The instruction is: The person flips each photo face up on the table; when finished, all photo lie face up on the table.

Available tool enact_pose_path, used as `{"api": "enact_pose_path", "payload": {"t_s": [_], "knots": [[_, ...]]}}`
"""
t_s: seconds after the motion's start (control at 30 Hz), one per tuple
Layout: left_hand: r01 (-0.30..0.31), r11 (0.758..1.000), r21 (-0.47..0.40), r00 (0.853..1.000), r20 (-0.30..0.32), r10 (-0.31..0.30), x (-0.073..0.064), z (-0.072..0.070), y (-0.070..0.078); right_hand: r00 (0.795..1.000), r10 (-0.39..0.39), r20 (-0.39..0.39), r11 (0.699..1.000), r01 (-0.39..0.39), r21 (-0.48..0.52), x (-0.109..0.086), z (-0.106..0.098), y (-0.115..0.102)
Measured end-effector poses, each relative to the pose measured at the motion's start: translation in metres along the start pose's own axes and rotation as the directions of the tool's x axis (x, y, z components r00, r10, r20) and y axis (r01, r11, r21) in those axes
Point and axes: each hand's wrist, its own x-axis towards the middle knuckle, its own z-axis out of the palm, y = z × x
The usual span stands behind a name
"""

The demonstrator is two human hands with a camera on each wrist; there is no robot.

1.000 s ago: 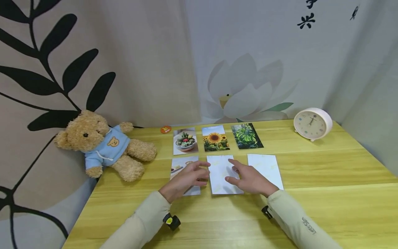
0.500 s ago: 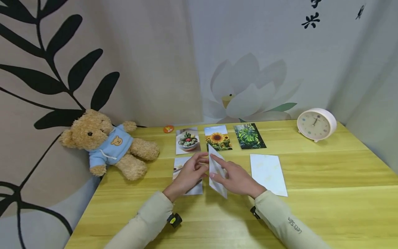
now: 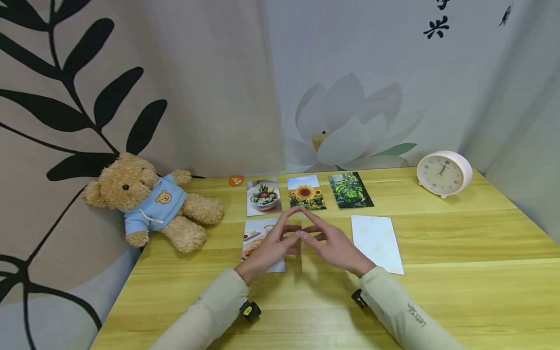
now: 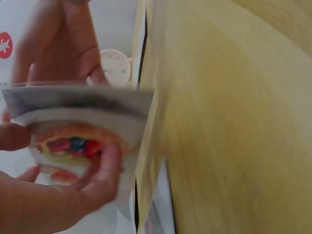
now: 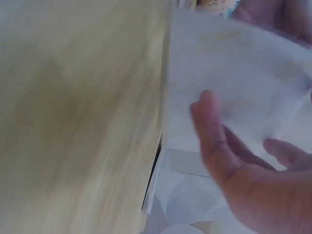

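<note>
Both hands hold a picture card (image 4: 92,119) upright between them, its lower edge near the table. It appears almost edge-on in the head view. My left hand (image 3: 272,247) is at the printed side, a pastry topped with berries, as the left wrist view shows. On the pale, faintly marked back, in the right wrist view, lie fingers of my right hand (image 3: 336,247). Thumbs and index fingertips come together around the card. A food picture card (image 3: 253,237) lies partly behind my left hand; a pale face-down card (image 3: 377,244) lies beyond my right.
Along the back lie a succulent bowl card (image 3: 264,197), a sunflower card (image 3: 306,193) and a green leaf card (image 3: 351,190). A teddy bear (image 3: 155,204) lies at the left, near an orange round sticker (image 3: 236,181). A white clock (image 3: 444,174) stands at the back right.
The middle card lay face down, then was raised by my hands and tilted up. Now it stands upright between them, and my hands have come closer together.
</note>
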Motion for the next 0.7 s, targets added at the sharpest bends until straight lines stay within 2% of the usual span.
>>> {"api": "enact_pose_path", "payload": {"t_s": [0.17, 0.4, 0.57, 0.7], "knots": [[0.005, 1.0, 0.013, 1.0, 0.024, -0.006, 0.0, 0.005, 0.0, 1.0, 0.004, 0.001, 0.977, -0.005, 0.215, -0.001, -0.005, 0.001], [-0.032, 0.994, 0.106, 0.999, -0.024, 0.034, -0.002, 0.005, 0.006, 0.999, 0.016, -0.046, 0.941, 0.0, 0.339, -0.001, -0.015, 0.004], [0.013, 0.983, 0.185, 0.992, -0.122, 0.009, -0.004, 0.003, 0.008, 0.985, 0.049, -0.163, 0.916, 0.021, 0.4, 0.0, -0.02, 0.007], [0.051, 0.975, 0.217, 0.98, -0.2, -0.007, -0.006, 0.001, 0.009, 0.95, 0.105, -0.295, 0.902, 0.034, 0.43, 0.001, -0.021, 0.009]]}}
